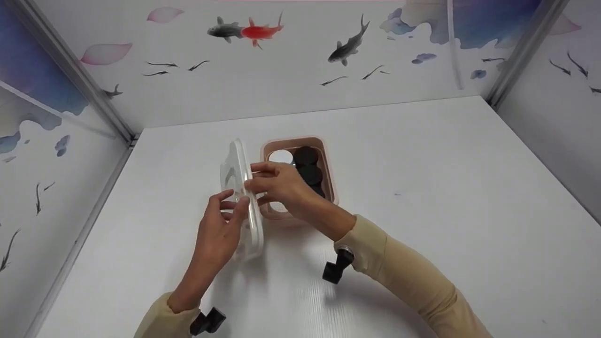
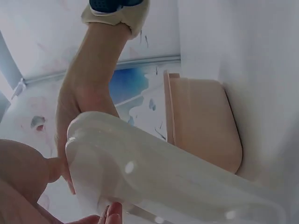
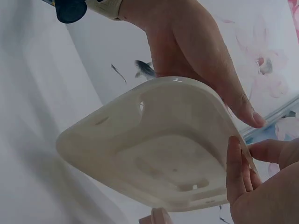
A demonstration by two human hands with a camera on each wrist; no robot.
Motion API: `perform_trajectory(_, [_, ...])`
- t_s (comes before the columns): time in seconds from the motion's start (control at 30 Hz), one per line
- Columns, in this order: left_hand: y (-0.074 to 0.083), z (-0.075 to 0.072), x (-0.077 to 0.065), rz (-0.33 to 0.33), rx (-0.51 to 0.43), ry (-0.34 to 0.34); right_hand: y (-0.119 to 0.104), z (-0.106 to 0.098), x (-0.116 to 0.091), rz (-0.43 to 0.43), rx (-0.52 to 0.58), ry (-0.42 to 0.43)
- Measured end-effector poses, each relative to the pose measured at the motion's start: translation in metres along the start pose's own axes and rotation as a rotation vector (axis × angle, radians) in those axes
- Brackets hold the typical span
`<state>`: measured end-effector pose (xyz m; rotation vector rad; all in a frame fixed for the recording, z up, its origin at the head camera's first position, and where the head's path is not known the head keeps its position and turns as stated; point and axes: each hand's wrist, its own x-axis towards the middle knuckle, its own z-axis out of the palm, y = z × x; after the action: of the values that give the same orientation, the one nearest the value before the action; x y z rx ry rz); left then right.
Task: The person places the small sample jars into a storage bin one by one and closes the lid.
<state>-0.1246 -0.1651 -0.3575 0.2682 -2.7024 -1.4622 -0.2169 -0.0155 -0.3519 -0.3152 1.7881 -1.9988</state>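
Note:
A white plastic lid (image 1: pixel 249 206) stands on edge, tilted, between the two hands. My left hand (image 1: pixel 220 232) holds its near part, thumb on the rim and fingers on the left face. Higher up, my right hand (image 1: pixel 291 188) pinches the rim from the right. The right wrist view shows the lid's recessed face (image 3: pixel 163 154) with the right hand's fingers (image 3: pixel 236 172) on its edge. Right of the lid, a pink box (image 1: pixel 331 173) holds several round-capped items, including a white cap (image 1: pixel 281 156) and a black cap (image 1: pixel 306 156). The right hand partly hides them.
The box rests on a white table (image 1: pixel 422 188). Printed panels with fish (image 1: pixel 350 44) enclose its back and sides. A small black camera (image 1: pixel 338 267) is strapped at the right wrist, another camera (image 1: pixel 209 321) at the left.

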Motion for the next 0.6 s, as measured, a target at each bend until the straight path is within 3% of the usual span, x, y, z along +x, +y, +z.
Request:
perform_trajectory(0.13, [-0.010, -0.006, 0.014, -0.057, -0.053, -0.030, -0.005, -0.019, -0.006, -0.040, 0.022, 0.004])
perform_trajectory(0.33, [-0.020, -0.011, 0.044, -0.194, -0.132, -0.134, -0.011, -0.050, -0.018, -0.087, 0.071, -0.015])
perform_trajectory(0.6, [-0.007, -0.006, 0.071, -0.217, -0.292, -0.219, -0.013, -0.085, -0.026, -0.127, 0.144, -0.003])
